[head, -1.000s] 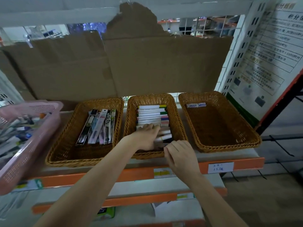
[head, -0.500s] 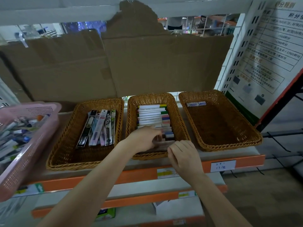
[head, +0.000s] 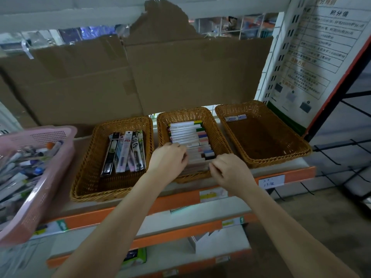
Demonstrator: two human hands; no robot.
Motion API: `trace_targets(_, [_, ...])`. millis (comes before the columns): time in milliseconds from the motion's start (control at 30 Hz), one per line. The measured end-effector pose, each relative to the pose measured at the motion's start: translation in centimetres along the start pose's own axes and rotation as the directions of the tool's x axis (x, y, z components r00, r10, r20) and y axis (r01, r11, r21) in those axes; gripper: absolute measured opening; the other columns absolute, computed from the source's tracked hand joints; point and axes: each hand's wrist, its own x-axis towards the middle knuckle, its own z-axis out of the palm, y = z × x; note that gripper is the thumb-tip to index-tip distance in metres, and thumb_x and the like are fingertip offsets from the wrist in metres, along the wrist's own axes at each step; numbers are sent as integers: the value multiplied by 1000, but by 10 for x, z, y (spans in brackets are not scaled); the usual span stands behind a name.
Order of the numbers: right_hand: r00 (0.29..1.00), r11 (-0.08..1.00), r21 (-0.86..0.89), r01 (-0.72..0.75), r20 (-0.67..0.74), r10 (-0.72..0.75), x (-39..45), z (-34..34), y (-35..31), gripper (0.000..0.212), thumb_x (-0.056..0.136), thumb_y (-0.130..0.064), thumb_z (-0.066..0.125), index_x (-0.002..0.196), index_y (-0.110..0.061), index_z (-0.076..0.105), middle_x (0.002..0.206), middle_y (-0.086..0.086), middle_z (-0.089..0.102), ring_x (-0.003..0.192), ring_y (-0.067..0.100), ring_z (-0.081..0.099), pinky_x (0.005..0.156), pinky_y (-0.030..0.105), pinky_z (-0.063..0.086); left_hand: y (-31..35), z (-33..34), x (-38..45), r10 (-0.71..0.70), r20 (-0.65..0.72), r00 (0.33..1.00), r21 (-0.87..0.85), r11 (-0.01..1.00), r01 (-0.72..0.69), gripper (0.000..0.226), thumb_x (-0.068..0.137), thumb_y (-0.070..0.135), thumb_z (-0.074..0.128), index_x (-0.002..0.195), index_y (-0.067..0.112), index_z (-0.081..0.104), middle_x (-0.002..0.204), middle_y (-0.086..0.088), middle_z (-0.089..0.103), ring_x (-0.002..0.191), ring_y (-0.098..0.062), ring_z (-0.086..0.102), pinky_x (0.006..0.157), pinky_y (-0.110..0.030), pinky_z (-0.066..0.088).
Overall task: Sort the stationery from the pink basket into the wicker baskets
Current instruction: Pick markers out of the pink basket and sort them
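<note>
Stationery still to be sorted lies heaped in the pink basket [head: 40, 157], which sits tilted at the far left of the shelf [head: 291, 173], beside three wicker baskets. The left wicker basket [head: 84, 173] holds flat refill packs [head: 125, 152] lying lengthwise. The middle wicker basket [head: 220, 135] holds a row of pens [head: 187, 133] stacked side by side crosswise. The right wicker basket [head: 281, 155] holds only two small boxes [head: 235, 117] at its back edge.

Step in hand, as judged: squaring up the pen row in the middle wicker basket. To do it well:

1. Press the pens from both ends together, so that the row closes without gaps.
2. Keep each pen parallel to its neighbours, caps toward the same side.
3. Avoid lifting the front pens over the basket rim.
4. Leave room at the front for further pens from the pink basket.

Hand pose: the left hand [head: 167, 157] reaches over the near left part of the pen row, fingers bent down onto the pens; whether it pinches one cannot be told. The right hand [head: 228, 170] rests at the near right corner of the same basket, knuckles up, fingertips curled against the front pens; a firm grip cannot be confirmed. The two hands sit near each other but apart, both forearms extended from below.
</note>
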Motion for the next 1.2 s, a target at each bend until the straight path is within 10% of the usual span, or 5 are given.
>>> trace_targets(533, [990,996,-75,-56,122,65,35,-12,-38,26,98,-23,39,97,-8,60,89,3,55,87,19,54,68,30,44,8,-52,-52,-201,-35,979,195,959,204,29,97,33,41,101,14,62,100,-5,64,96,-25,59,66,-33,41])
trace_targets(1200, [994,995,-16,101,33,-101,162,48,-282,28,97,-24,39,105,-8,61,104,11,61,102,28,54,76,33,41,-220,-160,-204,-427,-135,894,330,832,447,26,93,31,47,101,16,66,109,-5,66,98,-27,62,69,-31,45])
